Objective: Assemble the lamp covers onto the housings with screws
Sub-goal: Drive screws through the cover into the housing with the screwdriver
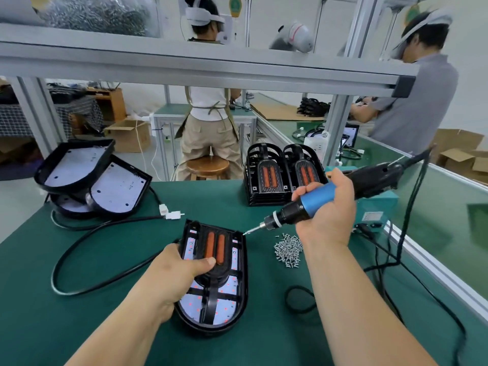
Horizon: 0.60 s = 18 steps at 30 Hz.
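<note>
A black lamp housing (pixel 241 294) with a white LED board lies on the green mat in front of me. A black cover (pixel 215 276) with two orange strips sits on it. My left hand (pixel 174 276) grips the housing's left side, thumb pressing on the cover. My right hand (pixel 327 215) holds a blue and black electric screwdriver (pixel 306 207); its bit tip touches the housing's upper right corner. A pile of small silver screws (pixel 289 250) lies just right of the housing.
Stacked open housings (pixel 87 175) sit far left, their black cable (pixel 87 247) looping across the mat. Stacks of covers (pixel 282 175) stand behind. A teal power box (pixel 375 210) and cords lie right. Other people work at benches beyond the aluminium frame (pixel 184 64).
</note>
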{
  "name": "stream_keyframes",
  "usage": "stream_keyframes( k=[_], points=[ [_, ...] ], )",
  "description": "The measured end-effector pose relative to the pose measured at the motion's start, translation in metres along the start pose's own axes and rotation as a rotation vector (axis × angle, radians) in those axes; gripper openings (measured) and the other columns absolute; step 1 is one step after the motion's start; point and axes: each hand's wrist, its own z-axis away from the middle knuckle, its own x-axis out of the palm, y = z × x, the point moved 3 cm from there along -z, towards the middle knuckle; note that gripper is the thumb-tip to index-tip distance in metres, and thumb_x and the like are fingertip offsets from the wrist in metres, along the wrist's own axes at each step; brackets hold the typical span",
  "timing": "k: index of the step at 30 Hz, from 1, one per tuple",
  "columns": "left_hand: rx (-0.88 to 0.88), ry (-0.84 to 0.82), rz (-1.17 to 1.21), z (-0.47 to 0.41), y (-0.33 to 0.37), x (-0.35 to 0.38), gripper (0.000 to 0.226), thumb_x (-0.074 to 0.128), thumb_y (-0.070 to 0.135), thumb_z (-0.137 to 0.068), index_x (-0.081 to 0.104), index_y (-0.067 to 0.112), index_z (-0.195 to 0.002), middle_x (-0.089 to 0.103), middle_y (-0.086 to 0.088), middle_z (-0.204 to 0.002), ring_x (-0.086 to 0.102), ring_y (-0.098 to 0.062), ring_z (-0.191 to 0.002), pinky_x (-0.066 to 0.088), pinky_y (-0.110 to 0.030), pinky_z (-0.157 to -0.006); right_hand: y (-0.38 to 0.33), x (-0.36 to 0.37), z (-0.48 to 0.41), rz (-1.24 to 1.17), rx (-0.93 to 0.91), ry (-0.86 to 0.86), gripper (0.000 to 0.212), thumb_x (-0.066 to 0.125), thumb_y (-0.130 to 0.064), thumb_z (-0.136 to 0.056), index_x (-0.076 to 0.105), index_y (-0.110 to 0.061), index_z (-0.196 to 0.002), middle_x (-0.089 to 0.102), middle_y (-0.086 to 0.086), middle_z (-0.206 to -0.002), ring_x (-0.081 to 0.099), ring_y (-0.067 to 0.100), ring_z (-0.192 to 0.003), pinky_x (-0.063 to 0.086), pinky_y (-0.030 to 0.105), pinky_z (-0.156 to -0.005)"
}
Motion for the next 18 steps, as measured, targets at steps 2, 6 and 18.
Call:
stream_keyframes(
  k=[2, 6, 18],
  points=[
    [-0.007, 0.002, 0.000, -0.001, -0.001, -0.001, 0.035, 0.079, 0.012, -0.082, 0.063, 0.006, -0.113, 0.075, -0.011, -0.104, 0.070, -0.032, -0.100, 0.050, -0.053, -0.099, 0.007, 0.005, -0.001, 0.073, -0.025, -0.019, 0.029, 0.068, -0.018, -0.085, 0.048, -0.011, -0.105, 0.047, 0.004, -0.057, 0.049, 0.019, -0.048, 0.049, 0.031, -0.054],
    [-0.004, -0.010, 0.002, -0.003, -0.002, -0.001, 0.035, 0.079, 0.013, -0.083, 0.063, 0.007, -0.113, 0.076, -0.009, -0.103, 0.071, -0.031, -0.098, 0.052, -0.052, -0.097, 0.020, 0.006, -0.001, 0.163, -0.063, -0.048, 0.029, 0.071, -0.021, -0.076, 0.050, -0.013, -0.094, 0.048, 0.004, -0.053, 0.049, 0.020, -0.048, 0.049, 0.032, -0.054],
    [-0.007, -0.014, 0.001, -0.005, -0.004, -0.001, 0.030, 0.077, 0.010, -0.083, 0.065, 0.006, -0.111, 0.077, -0.010, -0.099, 0.072, -0.032, -0.095, 0.053, -0.053, -0.095, 0.029, 0.004, -0.001, 0.174, -0.050, -0.072, 0.028, 0.073, -0.022, -0.074, 0.053, -0.016, -0.091, 0.050, 0.003, -0.056, 0.050, 0.019, -0.050, 0.049, 0.032, -0.054]
  ],
)
